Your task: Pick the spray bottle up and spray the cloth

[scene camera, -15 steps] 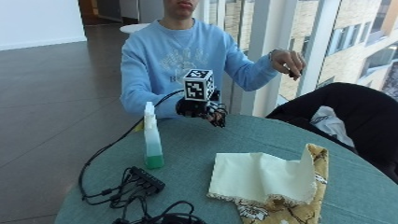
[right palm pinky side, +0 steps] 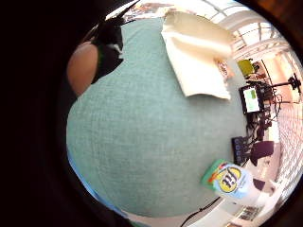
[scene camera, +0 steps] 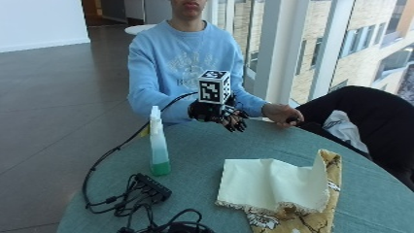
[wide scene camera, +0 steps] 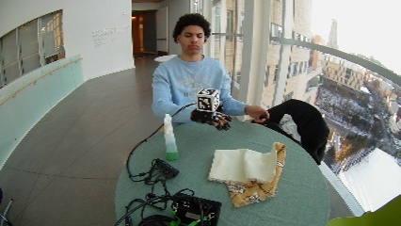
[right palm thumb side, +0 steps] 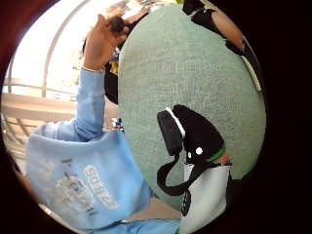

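**Q:** Above the desk [scene camera: 194, 145], where was your gloved right hand [scene camera: 220, 115], and what did it hold?

**A:** It hovered over the near edge of the desk, just in front of my chest. It held nothing. The fingers [scene camera: 236, 125] hung loosely curled, pointing downward.

**Q:** Where was the spray bottle [scene camera: 157, 143] relative to that hand?

**A:** It stood on the desk to my right of the hand and farther out from my body, near but not touching. Its long axis was vertical: green liquid at the base, white trigger head on top. I could not tell which way the nozzle faced.

**Q:** Which hand was nearer to it?

**A:** The gloved right hand. My bare left hand [scene camera: 281, 114] rested at the desk edge on the opposite side, gripping a small dark object.

**Q:** And the cloth [scene camera: 271, 184]?

**A:** It lay on the desk, well apart from the bottle, over a patterned fabric [scene camera: 304, 213].

**Q:** What did the next move require, in your judgement?

**A:** A sideways and downward reach, then a wrap around the upright bottle below the trigger.
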